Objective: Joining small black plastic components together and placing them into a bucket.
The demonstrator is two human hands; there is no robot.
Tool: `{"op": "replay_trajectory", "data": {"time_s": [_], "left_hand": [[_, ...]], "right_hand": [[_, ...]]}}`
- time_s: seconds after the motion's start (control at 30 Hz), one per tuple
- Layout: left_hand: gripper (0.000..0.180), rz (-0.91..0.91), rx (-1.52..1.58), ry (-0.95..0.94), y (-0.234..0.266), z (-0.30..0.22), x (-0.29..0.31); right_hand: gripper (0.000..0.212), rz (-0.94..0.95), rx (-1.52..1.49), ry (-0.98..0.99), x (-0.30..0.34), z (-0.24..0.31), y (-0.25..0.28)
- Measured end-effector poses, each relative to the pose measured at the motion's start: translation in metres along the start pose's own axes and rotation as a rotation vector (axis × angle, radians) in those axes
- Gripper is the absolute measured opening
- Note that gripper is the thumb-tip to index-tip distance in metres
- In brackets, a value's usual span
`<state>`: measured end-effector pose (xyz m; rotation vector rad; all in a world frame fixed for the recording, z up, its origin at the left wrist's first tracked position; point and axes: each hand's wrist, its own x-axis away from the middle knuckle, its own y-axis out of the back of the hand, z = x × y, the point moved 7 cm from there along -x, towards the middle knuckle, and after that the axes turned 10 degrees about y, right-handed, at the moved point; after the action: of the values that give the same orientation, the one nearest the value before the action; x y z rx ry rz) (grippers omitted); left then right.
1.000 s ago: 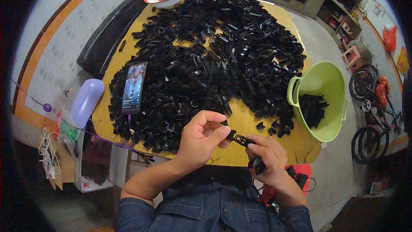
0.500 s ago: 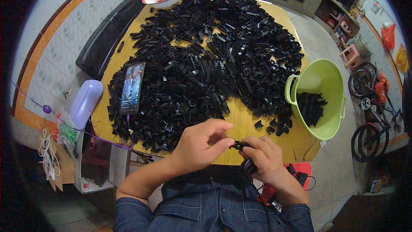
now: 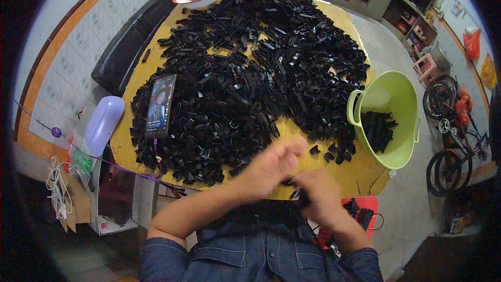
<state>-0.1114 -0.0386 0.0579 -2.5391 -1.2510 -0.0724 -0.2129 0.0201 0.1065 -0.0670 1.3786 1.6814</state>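
Note:
My left hand (image 3: 274, 168), blurred by motion, hovers over the near edge of the yellow table (image 3: 293, 131). Its fingers are too smeared to show whether they hold anything. Close beside it, to the right, my right hand (image 3: 322, 196) is closed round a dark rounded object (image 3: 299, 198), mostly hidden by the fingers. A dark cord appears to run down below that hand. A wide heap of small black plastic pieces (image 3: 219, 104) covers most of the tabletop in front of both hands.
A green two-handled tub (image 3: 399, 94) with black pieces inside stands at the table's right edge. On the heap's left lies a lit phone (image 3: 160, 105). A red-rimmed basin (image 3: 206, 1) sits at the far left corner. A red stool (image 3: 368, 204) is below right.
My left hand has moved right and slightly up, closer to the right hand. The small black piece seen between the fingertips earlier is no longer clearly visible. The phone's picture differs.

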Motion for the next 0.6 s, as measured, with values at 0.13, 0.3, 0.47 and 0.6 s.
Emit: {"op": "replay_trajectory", "data": {"time_s": [0.13, 0.3, 0.47, 0.6], "left_hand": [[0.013, -0.452, -0.993, -0.310, 0.042, -0.041, 0.002], [0.007, -0.355, -1.536, -0.243, 0.018, -0.017, -0.005], [0.011, -0.370, -1.718, -0.338, 0.008, -0.014, 0.006], [0.010, -0.391, -1.775, -0.402, -0.005, -0.011, 0.007]], "right_hand": [[0.030, -0.269, 0.146, -0.325, 0.028, -0.047, 0.047], [0.026, -0.300, 0.072, -0.513, 0.026, -0.059, 0.035], [0.020, -0.178, 0.136, -0.366, -0.013, -0.070, 0.010], [0.020, 0.025, 0.243, -0.373, -0.054, -0.092, -0.028]]}}
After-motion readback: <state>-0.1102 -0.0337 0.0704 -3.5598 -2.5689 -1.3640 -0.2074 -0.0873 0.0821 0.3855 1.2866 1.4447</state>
